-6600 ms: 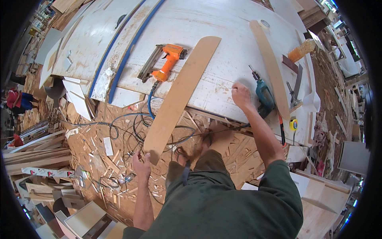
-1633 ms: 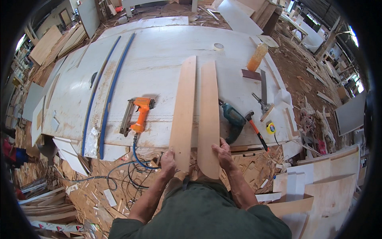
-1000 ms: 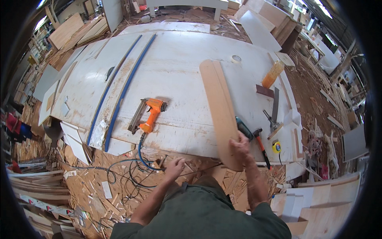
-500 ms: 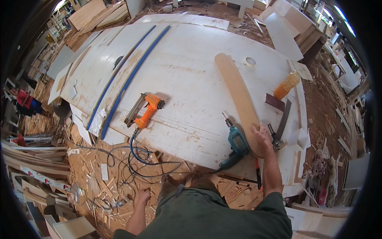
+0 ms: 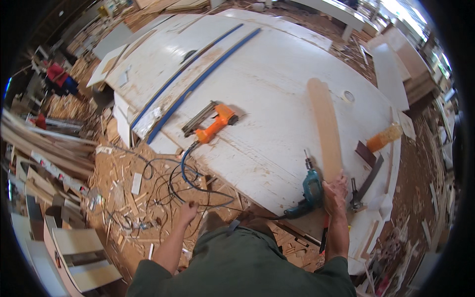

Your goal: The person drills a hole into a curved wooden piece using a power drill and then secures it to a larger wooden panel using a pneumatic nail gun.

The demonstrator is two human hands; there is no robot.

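Note:
A long, flat wooden board (image 5: 324,123) with a rounded far end lies on the big white panel (image 5: 267,94). My right hand (image 5: 336,193) is closed around its near end, hiding that end. Close on the left of this hand lies a teal power drill (image 5: 311,189), its bit pointing away. My left hand (image 5: 188,212), fingers curled, hangs over the littered floor off the panel's near edge; whatever it may hold is hidden. Farther left on the panel rests an orange nail gun (image 5: 215,124) with a blue hose (image 5: 184,166).
Two blue-edged strips (image 5: 203,76) lie along the panel's left part. At its right are a tape roll (image 5: 349,96), a bottle of amber liquid (image 5: 385,137) and a dark strip (image 5: 370,178). Cables loop over floor scraps. Another person (image 5: 58,75) is far left.
The whole view has turned, shifting the panel rightward. My left hand has come up and forward. My right hand now covers the board's near end, while the drill and nail gun stay on the panel.

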